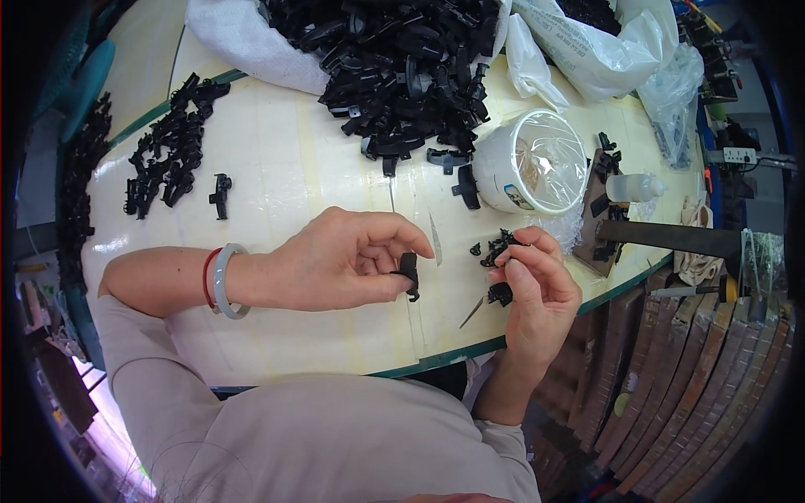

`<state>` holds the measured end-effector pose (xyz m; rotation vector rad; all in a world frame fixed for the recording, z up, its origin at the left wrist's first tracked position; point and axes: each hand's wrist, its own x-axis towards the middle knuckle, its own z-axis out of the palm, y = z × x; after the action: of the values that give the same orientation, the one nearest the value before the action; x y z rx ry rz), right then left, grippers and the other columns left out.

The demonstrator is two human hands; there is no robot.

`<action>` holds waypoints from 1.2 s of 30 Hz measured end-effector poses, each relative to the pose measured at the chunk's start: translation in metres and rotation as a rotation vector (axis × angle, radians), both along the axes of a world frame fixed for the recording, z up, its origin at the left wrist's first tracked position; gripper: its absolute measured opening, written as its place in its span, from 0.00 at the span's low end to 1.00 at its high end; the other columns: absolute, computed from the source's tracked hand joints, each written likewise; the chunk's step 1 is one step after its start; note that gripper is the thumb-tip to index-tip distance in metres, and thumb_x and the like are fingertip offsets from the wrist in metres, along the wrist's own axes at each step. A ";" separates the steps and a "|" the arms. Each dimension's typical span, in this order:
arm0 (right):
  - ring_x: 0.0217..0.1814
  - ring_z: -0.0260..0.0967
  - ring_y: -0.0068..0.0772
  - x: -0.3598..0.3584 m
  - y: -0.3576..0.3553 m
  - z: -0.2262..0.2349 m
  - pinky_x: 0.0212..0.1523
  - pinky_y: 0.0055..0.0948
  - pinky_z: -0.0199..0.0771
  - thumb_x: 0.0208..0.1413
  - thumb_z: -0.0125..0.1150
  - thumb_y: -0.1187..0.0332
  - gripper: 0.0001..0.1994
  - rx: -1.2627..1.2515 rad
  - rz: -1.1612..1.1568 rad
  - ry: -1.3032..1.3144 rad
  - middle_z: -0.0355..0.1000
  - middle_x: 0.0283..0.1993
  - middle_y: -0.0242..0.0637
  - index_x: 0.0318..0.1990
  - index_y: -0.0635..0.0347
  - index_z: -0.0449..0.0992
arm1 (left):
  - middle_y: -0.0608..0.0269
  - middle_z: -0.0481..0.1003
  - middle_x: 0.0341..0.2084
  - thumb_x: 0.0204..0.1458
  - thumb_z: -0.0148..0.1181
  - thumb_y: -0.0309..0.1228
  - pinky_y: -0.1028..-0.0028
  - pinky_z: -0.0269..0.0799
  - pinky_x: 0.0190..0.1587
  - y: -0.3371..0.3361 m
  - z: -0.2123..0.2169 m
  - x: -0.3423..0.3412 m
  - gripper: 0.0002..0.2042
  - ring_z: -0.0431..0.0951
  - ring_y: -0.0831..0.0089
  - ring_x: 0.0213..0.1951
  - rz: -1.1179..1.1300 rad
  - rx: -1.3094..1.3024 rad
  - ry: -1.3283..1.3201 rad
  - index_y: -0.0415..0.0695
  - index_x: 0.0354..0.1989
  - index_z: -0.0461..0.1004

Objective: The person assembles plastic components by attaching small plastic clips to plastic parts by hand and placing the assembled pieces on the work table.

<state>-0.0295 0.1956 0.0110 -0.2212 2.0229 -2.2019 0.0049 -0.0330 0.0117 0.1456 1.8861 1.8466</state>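
Note:
My left hand [352,260] pinches a black plastic part [407,275] upright between thumb and fingers, over the middle of the table [293,344]. My right hand [541,289] is closed in a pinch at the right, and whatever sits between its fingertips is too small to make out. Beside and partly beneath those fingers lie several small black pieces [498,247]. A thin pointed metal blade or tool [472,312] sticks out below them. Apart from both hands, a single black part [220,196] rests on the left side of the table.
A large heap of black plastic parts [411,75] spills from a white sack [251,46] at the back. To its right stand a white bucket [503,168] with clear film and a translucent bottle [633,188]. More parts [172,142] lie in rows at left. Brown stacked boards [671,369] fill the right side.

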 end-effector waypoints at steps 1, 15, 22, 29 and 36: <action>0.37 0.71 0.29 0.000 0.000 0.001 0.38 0.26 0.77 0.48 0.56 0.84 0.07 -0.045 0.007 -0.035 0.67 0.44 0.46 0.37 0.73 0.74 | 0.64 0.75 0.29 0.48 0.57 0.20 0.86 0.70 0.30 0.000 -0.001 -0.001 0.13 0.75 0.84 0.29 0.003 0.004 0.001 0.38 0.44 0.71; 0.31 0.72 0.29 0.001 0.007 -0.006 0.31 0.24 0.76 0.50 0.56 0.81 0.07 -0.447 0.286 -0.403 0.70 0.39 0.45 0.38 0.72 0.73 | 0.66 0.74 0.31 0.54 0.54 0.23 0.82 0.71 0.35 0.000 -0.011 0.000 0.16 0.73 0.83 0.35 -0.052 0.198 0.060 0.39 0.52 0.68; 0.32 0.71 0.25 0.006 -0.024 0.006 0.32 0.20 0.72 0.46 0.60 0.82 0.07 0.219 0.157 0.007 0.71 0.37 0.40 0.35 0.70 0.76 | 0.62 0.74 0.33 0.55 0.51 0.25 0.80 0.71 0.37 0.011 -0.012 0.004 0.15 0.74 0.82 0.34 -0.040 0.330 -0.044 0.36 0.51 0.67; 0.32 0.70 0.24 -0.002 -0.026 0.007 0.30 0.18 0.69 0.42 0.63 0.83 0.08 0.410 0.249 0.298 0.73 0.36 0.39 0.33 0.68 0.77 | 0.62 0.72 0.27 0.53 0.51 0.25 0.80 0.69 0.30 0.007 -0.010 0.001 0.11 0.71 0.83 0.28 -0.051 0.164 0.098 0.35 0.43 0.69; 0.31 0.70 0.24 -0.008 -0.022 0.014 0.29 0.19 0.70 0.41 0.62 0.83 0.09 0.379 0.416 0.296 0.73 0.39 0.40 0.33 0.67 0.77 | 0.63 0.71 0.20 0.51 0.52 0.26 0.79 0.65 0.24 0.005 -0.016 0.000 0.06 0.67 0.83 0.22 -0.180 0.111 0.185 0.35 0.32 0.69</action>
<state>-0.0371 0.1738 0.0246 -0.8724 2.2365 -1.5804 0.0052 -0.0278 -0.0040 0.5233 1.8222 1.8679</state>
